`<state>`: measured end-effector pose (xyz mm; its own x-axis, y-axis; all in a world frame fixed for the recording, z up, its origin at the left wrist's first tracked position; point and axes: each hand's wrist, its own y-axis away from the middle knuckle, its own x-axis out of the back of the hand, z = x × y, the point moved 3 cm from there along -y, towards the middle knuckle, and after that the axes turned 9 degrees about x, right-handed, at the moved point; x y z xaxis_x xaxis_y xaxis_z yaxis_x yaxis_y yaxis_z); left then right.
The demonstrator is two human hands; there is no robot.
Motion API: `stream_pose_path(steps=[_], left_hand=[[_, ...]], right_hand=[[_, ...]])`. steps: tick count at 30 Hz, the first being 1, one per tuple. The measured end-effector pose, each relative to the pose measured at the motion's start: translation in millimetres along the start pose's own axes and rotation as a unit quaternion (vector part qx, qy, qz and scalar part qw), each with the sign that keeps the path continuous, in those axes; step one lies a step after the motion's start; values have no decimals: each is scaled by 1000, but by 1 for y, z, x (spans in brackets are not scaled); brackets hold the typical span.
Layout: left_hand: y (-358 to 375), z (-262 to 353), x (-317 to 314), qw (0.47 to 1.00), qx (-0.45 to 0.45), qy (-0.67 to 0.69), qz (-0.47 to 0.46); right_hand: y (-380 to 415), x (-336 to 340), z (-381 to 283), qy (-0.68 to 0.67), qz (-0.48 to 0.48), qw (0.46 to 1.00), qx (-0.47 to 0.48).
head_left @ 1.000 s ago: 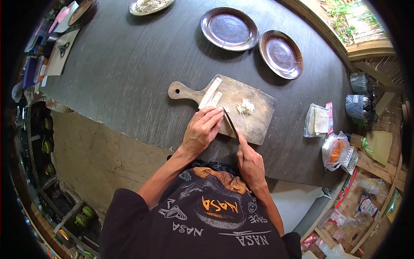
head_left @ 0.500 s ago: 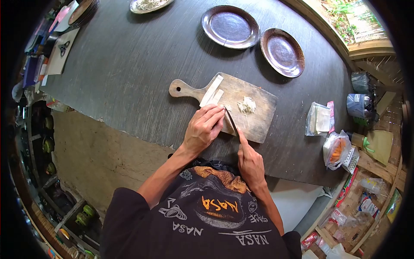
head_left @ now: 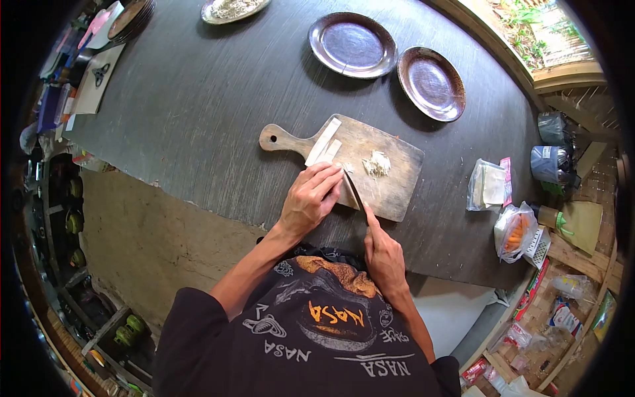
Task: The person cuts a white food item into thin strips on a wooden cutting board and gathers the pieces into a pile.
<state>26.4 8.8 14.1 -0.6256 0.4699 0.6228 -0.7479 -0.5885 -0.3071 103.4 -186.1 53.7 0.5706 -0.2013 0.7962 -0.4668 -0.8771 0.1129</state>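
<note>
A wooden cutting board [head_left: 398, 192] lies on the dark table, its handle toward the left. Flat, pale off-white strips [head_left: 323, 141] lie on its left side, and my left hand [head_left: 308, 200] presses their near ends with curled fingers. In my right hand [head_left: 384, 255] is a knife [head_left: 354, 190], gripped by its handle with the forefinger stretched along it. The blade sits right beside my left fingertips, angled across the board. A small heap of fine pale shreds [head_left: 376, 163] rests to the right of the blade, with a few loose bits near the edge.
Two dark oval plates [head_left: 352, 45] [head_left: 432, 83] stand beyond the board. A dish of pale shreds [head_left: 233, 9] is at the far edge. On the right are a plastic packet [head_left: 487, 184] and a bag of orange pieces [head_left: 515, 231]. Scissors [head_left: 100, 74] lie far left.
The view has shifted slightly, so the plates and board sit a little differently. Both hands keep their holds, and the knife stays beside the left fingertips with barely any movement.
</note>
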Motion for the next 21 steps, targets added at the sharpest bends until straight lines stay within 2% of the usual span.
stream_pose_path(steps=[8,14,21], left_hand=[[1,-1,-1,1000,7,4,5],[-1,1,5,1000,-4,-1,-19],[-1,-7,8,999,-18,10,-47]], right_hand=[[-13,0,-4,-10,11,1000,11],[-3,5,-5,21,-18,999,-15],[-8,0,-1,-30,6,1000,-2]])
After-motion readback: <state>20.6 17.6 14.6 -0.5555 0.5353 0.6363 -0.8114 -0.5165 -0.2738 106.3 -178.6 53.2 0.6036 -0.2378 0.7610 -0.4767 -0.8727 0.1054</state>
